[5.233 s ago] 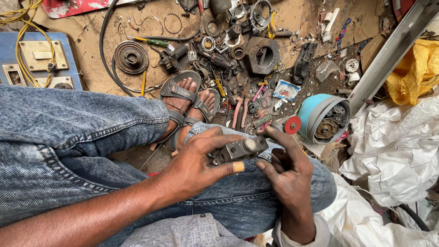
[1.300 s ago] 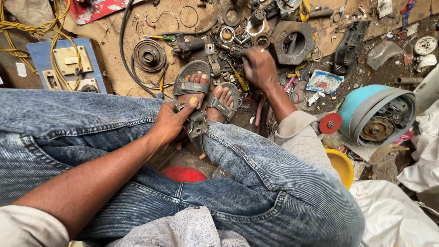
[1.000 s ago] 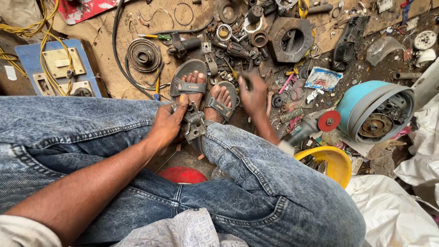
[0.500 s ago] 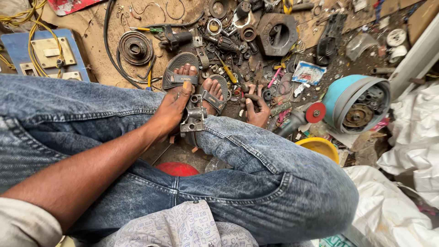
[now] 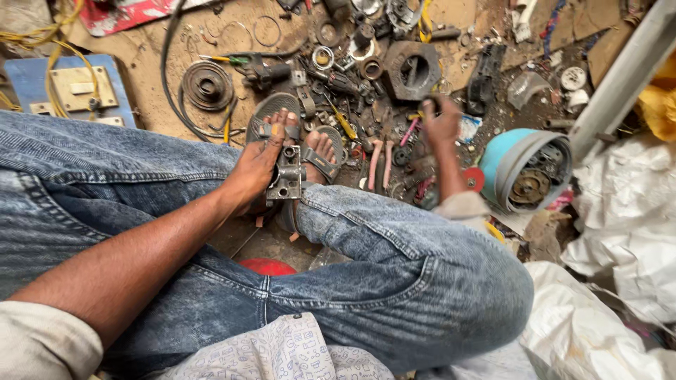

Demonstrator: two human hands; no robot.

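Seated view, legs crossed in blue jeans [image 5: 394, 281], looking down at a dirt floor littered with machine scrap. My left hand [image 5: 257, 169] closes around a small grey metal bracket part [image 5: 287, 176], holding it upright just above my sandalled feet [image 5: 310, 144], near my lap, apparently so it stays steady and ready while the other hand searches. My right hand [image 5: 442, 125] reaches farther out over the scattered parts, fingers curled around a small dark piece [image 5: 428, 105] lifted clear of the pile; I cannot tell exactly what it is. Just left of that hand lie pink-handled pliers [image 5: 380, 163]; to its right, a red disc [image 5: 473, 179] and a teal motor housing [image 5: 524, 169] lying on its side with its open end showing. Farther away sit a square grey casting [image 5: 414, 69] and a coiled pulley [image 5: 206, 86].
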